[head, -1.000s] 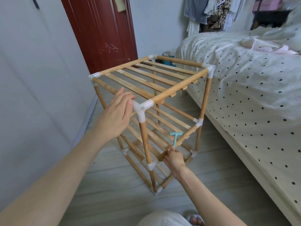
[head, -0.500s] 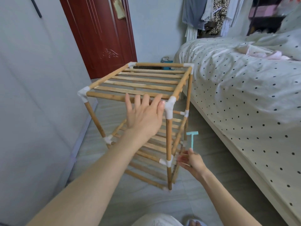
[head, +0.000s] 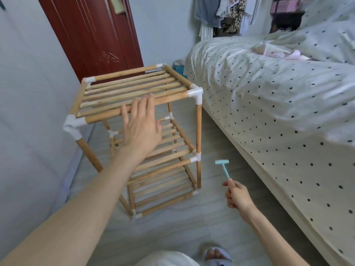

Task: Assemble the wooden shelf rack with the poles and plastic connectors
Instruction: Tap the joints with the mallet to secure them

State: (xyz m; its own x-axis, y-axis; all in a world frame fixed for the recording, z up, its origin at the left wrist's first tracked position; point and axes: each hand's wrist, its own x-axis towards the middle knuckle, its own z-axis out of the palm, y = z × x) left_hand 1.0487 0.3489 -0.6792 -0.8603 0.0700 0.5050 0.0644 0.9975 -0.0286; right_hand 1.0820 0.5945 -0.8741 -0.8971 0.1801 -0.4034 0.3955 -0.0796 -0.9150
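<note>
Left hand (head: pixel 141 129) is spread flat, fingers (head: pixel 147 104) straight and a bit apart, tips resting on the front top pole of the three-tier wooden shelf rack w/ white plastic corner connectors (head: pixel 134 120); nothing gripped, palm just in front of the rail. Right hand (head: pixel 237 195) is low and off to the rack's right, fingers curled round the thin handle of a small light-blue T-shaped plastic mallet (head: pixel 223 167), head pointing up, not touching the rack. Rack stands on the pale grey floor (head: pixel 172 231), tilted toward the grey wall (head: pixel 28 112) on its left, slatted tiers top, mid & bottom all in place. Just beside its right side is the bed w/ white black-dotted cover (head: pixel 278 102), close enough to crowd that corner. Behind the rack, a dark red wooden door (head: pixel 92 35); further back, hanging clothes (head: pixel 224 14). A slippered foot (head: pixel 217 255) shows at the bottom edge.
</note>
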